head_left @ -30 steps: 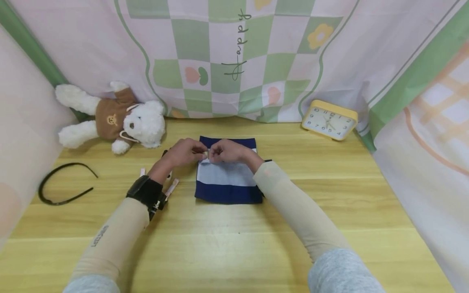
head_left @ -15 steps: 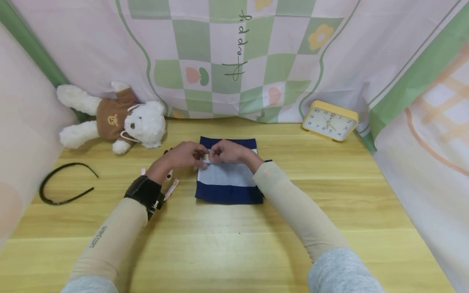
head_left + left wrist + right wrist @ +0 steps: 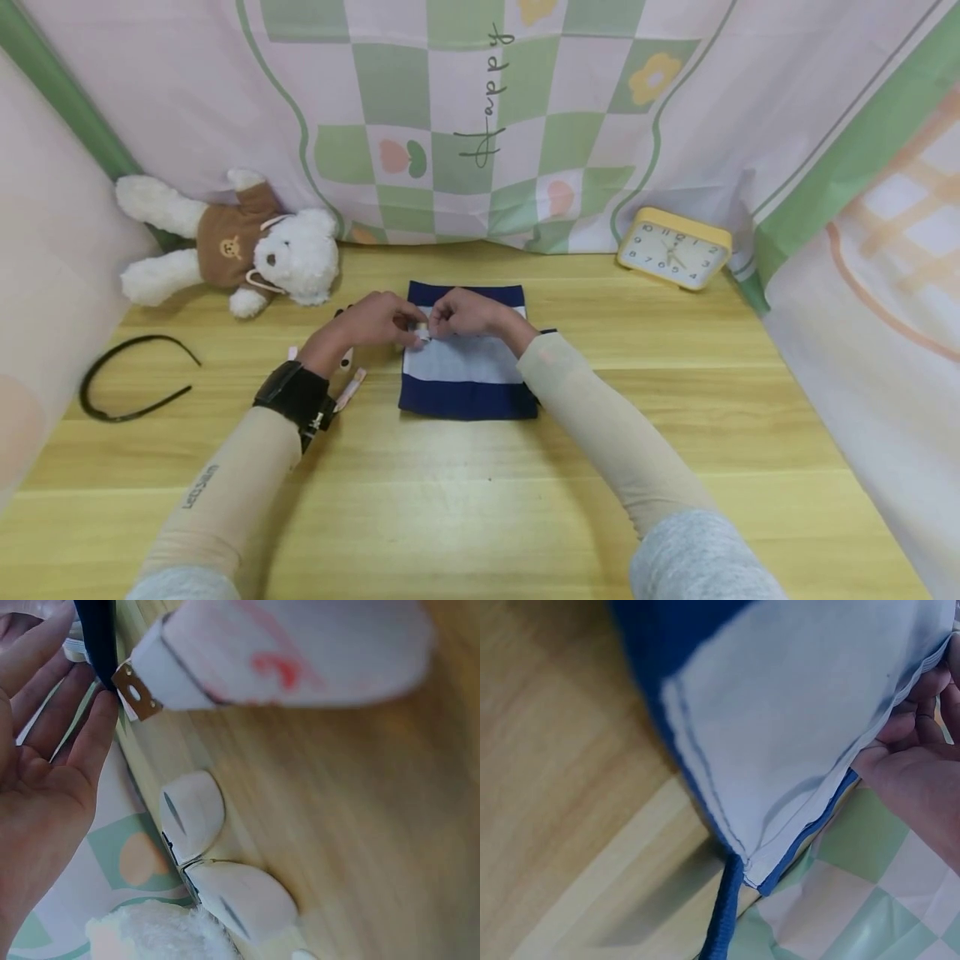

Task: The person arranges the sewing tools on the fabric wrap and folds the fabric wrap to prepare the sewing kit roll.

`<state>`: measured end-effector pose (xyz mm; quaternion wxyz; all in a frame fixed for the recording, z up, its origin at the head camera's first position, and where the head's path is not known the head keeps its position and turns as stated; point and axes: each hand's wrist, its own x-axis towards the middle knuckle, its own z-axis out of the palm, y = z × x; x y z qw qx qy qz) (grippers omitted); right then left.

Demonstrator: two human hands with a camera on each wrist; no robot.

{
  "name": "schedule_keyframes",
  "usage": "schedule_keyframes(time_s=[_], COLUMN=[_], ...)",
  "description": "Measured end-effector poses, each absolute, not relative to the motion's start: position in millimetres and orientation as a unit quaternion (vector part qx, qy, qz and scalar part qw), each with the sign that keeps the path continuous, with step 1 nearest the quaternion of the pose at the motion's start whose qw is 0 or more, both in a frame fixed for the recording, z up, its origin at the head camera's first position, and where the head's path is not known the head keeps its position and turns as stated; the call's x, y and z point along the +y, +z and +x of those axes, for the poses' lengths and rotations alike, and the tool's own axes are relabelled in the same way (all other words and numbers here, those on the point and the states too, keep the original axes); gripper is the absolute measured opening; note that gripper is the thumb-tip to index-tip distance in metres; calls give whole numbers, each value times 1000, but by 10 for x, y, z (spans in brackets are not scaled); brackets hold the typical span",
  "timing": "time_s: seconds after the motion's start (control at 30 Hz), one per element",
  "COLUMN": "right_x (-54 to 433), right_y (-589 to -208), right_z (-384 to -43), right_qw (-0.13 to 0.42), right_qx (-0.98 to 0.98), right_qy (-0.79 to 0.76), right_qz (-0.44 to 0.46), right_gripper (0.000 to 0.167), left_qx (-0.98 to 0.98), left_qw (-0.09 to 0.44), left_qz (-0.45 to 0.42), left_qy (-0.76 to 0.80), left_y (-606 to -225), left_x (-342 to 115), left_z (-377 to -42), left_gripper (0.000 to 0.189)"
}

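A flat navy and white fabric pouch (image 3: pixel 465 358) lies mid-table, with a zipper seam along its white band in the right wrist view and a navy strap (image 3: pixel 724 907) at one corner. My right hand (image 3: pixel 468 312) pinches the seam with curled thumb and fingers. My left hand (image 3: pixel 378 321) is at the pouch's left end, thumb and forefinger pinching there. Between the two hands a small pale piece (image 3: pixel 422 331) shows, too small to tell its kind. In the left wrist view the other left fingers (image 3: pixel 94 742) extend beside the navy edge.
Partly hidden behind my left wrist lies a thing with pink-white strips (image 3: pixel 351 389). A black headband (image 3: pixel 97 400) is at the left. A white plush toy (image 3: pixel 300 254) in a brown top lies back left; a yellow clock (image 3: pixel 675 250) stands back right. A patterned curtain (image 3: pixel 457 200) bounds the back.
My left thumb and forefinger have shifted slightly toward me, and more of the small pale piece shows between the hands. The right hand and pouch have hardly moved.
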<state>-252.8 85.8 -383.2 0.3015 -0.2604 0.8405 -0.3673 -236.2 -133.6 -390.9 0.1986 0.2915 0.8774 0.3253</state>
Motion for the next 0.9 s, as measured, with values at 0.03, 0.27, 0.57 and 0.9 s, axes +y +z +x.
schedule_keyframes(time_s=[0.03, 0.27, 0.57, 0.9], right_x=[856, 848, 844, 903], right_y=[-3830, -3838, -3851, -3839], right_z=[-2527, -2530, -2532, -2501], right_qw=[301, 303, 300, 277], right_qx=[841, 848, 851, 848], right_qy=[-365, -355, -350, -392], right_qz=[-261, -249, -253, -225], right_gripper=[21, 21, 22, 13], left_qx=[877, 874, 876, 866], left_qw=[200, 207, 212, 205], left_qz=[292, 300, 297, 273], left_qy=[325, 321, 316, 365], left_y=[-3906, -3898, -3900, -3901], left_x=[-1337, -1336, -1329, -1357], left_z=[-2361, -2352, -2347, -2297], left_gripper=[39, 36, 36, 42])
